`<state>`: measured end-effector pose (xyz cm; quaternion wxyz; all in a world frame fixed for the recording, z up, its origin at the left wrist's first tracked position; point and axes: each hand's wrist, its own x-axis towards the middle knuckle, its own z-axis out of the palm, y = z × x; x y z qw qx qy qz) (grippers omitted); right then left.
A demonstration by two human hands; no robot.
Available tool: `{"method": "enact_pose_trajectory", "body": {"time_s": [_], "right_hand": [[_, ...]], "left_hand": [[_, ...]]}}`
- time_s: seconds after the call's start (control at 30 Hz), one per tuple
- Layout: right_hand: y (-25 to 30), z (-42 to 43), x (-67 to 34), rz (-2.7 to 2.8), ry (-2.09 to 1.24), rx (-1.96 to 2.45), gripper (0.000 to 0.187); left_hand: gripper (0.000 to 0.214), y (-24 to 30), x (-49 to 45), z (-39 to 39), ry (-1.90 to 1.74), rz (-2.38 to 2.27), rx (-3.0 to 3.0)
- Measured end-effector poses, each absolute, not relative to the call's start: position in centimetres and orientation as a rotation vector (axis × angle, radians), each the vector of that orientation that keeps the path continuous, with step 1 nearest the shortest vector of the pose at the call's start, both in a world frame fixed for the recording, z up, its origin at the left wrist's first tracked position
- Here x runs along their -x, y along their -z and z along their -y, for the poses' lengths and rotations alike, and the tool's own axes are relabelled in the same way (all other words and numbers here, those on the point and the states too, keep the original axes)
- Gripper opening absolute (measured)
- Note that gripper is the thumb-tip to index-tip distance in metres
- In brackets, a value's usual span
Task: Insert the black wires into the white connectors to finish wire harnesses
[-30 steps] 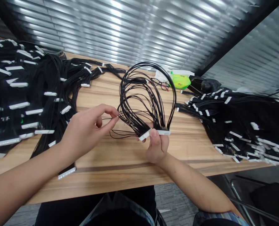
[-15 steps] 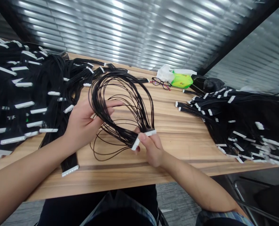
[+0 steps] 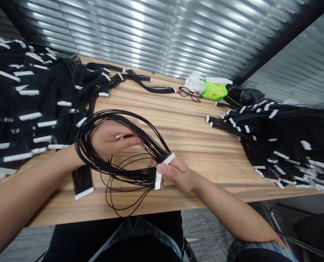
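Note:
A looped black wire harness hangs between my hands, with a white connector at one end and another white connector at the other. My right hand pinches both connectors side by side, thumb on top. Through the loop reaches my left hand, fingers stretched out and a gap showing beside the thumb. Wires cross over its wrist and in front of its fingertips, which are partly hidden. A few loose wires droop below the bundle.
Harnesses with white connectors form a big pile at left and another pile at right. Glasses and a green tissue pack lie at the back of the wooden table, before a blind.
The harness loop has lowered and tipped leftward over my left wrist. My left hand has pushed further through it. My right hand keeps its pinch, and the connectors have turned.

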<state>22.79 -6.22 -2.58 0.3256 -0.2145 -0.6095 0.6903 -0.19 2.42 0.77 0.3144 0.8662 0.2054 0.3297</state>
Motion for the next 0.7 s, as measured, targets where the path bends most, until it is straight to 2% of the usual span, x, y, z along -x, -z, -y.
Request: {"method": "enact_pose_trajectory", "body": {"time_s": [0.07,0.23,0.47,0.7], "right_hand": [[2.5,6.3,-23.0,1.597,-1.822,0.551,0.049],[2.2,6.5,-23.2,1.695,-1.785,0.505,0.048],[2.6,6.9,-22.9,1.691,-1.836,0.455,0.044],[2.8,6.6,-22.8,1.75,-1.623,0.42,0.042]], "left_hand": [[0.021,-1.0,0.3,-2.2,-0.817,-0.518,-2.22],[0.04,-0.5,0.2,-0.4,-0.758,-0.567,-2.051],[0.038,-0.2,-0.2,0.1,-0.671,-0.575,-1.91],[0.06,-0.9,-1.4,0.0,-0.688,-0.592,-1.899]]}}
